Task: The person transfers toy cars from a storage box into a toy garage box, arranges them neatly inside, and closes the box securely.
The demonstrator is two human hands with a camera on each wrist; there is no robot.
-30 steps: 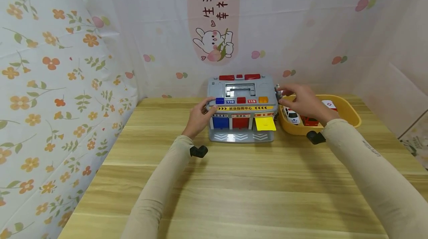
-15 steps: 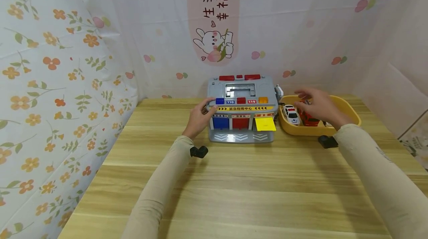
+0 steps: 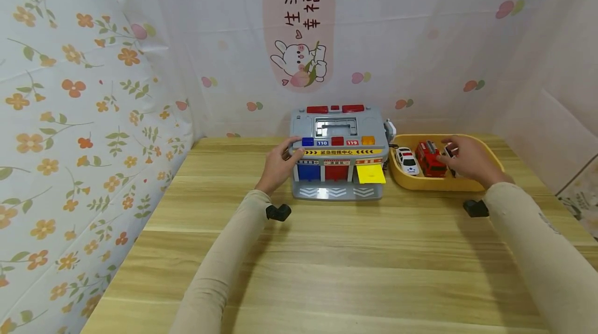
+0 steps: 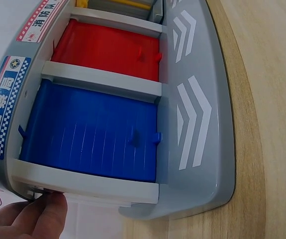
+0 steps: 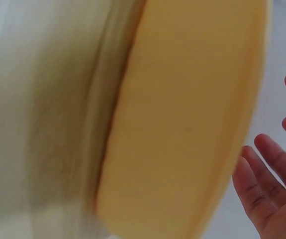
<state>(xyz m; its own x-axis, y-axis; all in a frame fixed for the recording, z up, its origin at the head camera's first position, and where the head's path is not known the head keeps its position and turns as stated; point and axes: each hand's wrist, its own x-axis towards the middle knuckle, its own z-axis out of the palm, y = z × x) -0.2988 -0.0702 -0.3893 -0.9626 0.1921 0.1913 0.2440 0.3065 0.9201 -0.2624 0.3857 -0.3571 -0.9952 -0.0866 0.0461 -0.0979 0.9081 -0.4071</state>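
A grey toy emergency station (image 3: 366, 126) stands at the back of the table. Its blue door (image 4: 93, 132) and red door (image 4: 108, 52) are down, while a yellow flap (image 3: 371, 173) sticks out at the right bay. My left hand (image 3: 275, 168) grips the station's upper left edge. Over the yellow bin (image 3: 434, 184) my right hand (image 3: 474, 161) reaches with fingers spread. Below its fingertips a small white toy vehicle (image 3: 450, 150) is mostly hidden; contact cannot be told. A white police car (image 3: 407, 161) and a red fire truck (image 3: 431, 160) lie beside it in the bin.
A grey and white piece (image 3: 390, 129) juts from the station's right side, close to the bin. The wooden table (image 3: 355, 261) stretches toward me. Patterned cloth (image 3: 402, 53) hangs behind and at the left.
My right hand has moved right, from the piece on the station's side to above the bin's right half, uncovering the fire truck. My left hand has stayed on the station.
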